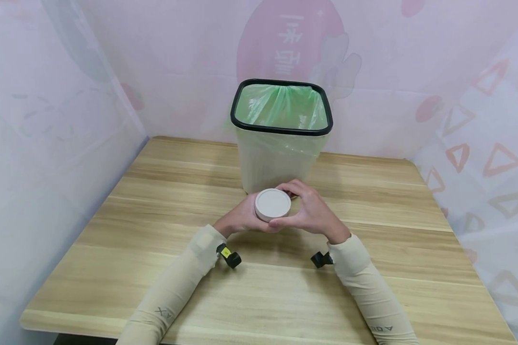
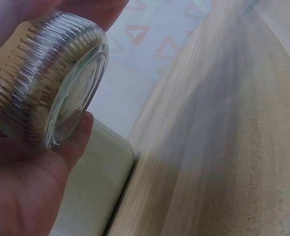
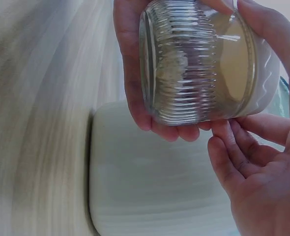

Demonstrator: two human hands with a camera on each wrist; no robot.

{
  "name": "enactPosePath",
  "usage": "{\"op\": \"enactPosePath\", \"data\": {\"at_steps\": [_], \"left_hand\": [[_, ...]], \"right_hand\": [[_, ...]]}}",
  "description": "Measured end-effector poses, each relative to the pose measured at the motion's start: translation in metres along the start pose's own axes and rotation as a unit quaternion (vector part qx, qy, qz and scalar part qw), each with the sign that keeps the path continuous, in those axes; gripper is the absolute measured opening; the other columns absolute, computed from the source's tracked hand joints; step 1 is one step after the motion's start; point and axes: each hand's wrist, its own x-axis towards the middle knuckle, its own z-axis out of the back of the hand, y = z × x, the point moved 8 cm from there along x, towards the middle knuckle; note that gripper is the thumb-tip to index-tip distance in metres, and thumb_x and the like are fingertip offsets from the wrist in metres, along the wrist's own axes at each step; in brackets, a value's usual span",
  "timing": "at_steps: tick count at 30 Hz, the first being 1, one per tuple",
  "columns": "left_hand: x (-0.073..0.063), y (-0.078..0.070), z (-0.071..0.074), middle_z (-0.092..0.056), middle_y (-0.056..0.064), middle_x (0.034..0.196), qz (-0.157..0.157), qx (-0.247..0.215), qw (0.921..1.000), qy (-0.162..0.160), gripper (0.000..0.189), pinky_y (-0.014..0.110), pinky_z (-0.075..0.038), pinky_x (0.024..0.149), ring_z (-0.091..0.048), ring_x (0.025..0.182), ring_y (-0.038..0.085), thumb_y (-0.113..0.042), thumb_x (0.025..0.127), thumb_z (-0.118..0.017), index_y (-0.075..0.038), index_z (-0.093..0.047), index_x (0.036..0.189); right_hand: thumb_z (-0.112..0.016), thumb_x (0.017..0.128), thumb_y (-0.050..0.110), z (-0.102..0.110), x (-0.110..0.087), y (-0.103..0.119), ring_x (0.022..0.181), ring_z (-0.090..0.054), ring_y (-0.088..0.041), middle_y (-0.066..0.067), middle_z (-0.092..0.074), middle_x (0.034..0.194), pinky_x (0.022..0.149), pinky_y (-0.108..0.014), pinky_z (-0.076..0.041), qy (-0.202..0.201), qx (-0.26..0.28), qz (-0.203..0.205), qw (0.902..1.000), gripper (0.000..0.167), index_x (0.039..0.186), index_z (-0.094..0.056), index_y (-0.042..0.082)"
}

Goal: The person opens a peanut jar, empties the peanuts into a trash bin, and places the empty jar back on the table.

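Note:
Just in front of the bin, both hands hold a small ribbed glass jar (image 3: 184,64) with a round white lid (image 1: 273,203). My left hand (image 1: 243,215) wraps round the jar's body from the left, and its fingers show along the glass in the right wrist view. From the other side, my right hand (image 1: 315,211) grips the lid between thumb and fingers. The lid sits on the jar and faces up toward the head camera. In the left wrist view the clear glass bottom (image 2: 78,93) is turned toward the camera, above the tabletop.
A pale bin (image 1: 276,163) with a black rim (image 1: 280,130) stands behind the hands, lined with a green plastic bag (image 1: 285,103). The wood-grain table (image 1: 155,206) is bordered by printed cloth walls (image 1: 177,62) at the back and sides.

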Motion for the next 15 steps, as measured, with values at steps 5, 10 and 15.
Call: {"op": "enactPosePath", "data": {"at_steps": [5, 10, 15], "left_hand": [[0.0, -0.0013, 0.0, -0.067, 0.012, 0.137, 0.0, 0.006, 1.0, 0.006, 0.081, 0.036, -0.047, 0.115, -0.063, 0.124, 0.02, -0.009, 0.072, -0.091, -0.007, -0.056, 0.145], [-0.0001, -0.0021, -0.0007, -0.067, 0.013, 0.136, 0.0, 0.003, 0.9999, 0.013, 0.08, 0.037, -0.047, 0.114, -0.063, 0.123, 0.021, -0.011, 0.074, -0.091, -0.007, -0.056, 0.145], [-0.0003, -0.0034, -0.0006, -0.067, 0.011, 0.138, -0.004, -0.005, 0.9999, 0.013, 0.081, 0.038, -0.046, 0.116, -0.062, 0.126, 0.021, -0.009, 0.074, -0.092, -0.008, -0.056, 0.146]], "right_hand": [[-0.1, 0.067, 0.041, 0.0019, -0.0014, 0.0004, 0.108, -0.061, -0.014, 0.003, -0.065, 0.116, 0.098, -0.048, -0.055, 0.01, 0.012, -0.013, 0.9998, 0.074, 0.129, -0.071, 0.017], [-0.101, 0.068, 0.037, 0.0043, -0.0027, 0.0012, 0.109, -0.06, -0.015, 0.0, -0.063, 0.119, 0.101, -0.048, -0.053, 0.016, 0.024, -0.013, 0.9995, 0.08, 0.137, -0.069, 0.013], [-0.1, 0.071, 0.03, 0.0048, -0.0031, 0.0013, 0.112, -0.063, -0.016, -0.002, -0.066, 0.125, 0.103, -0.05, -0.055, 0.022, 0.035, 0.003, 0.9991, 0.083, 0.143, -0.065, 0.01]]}}
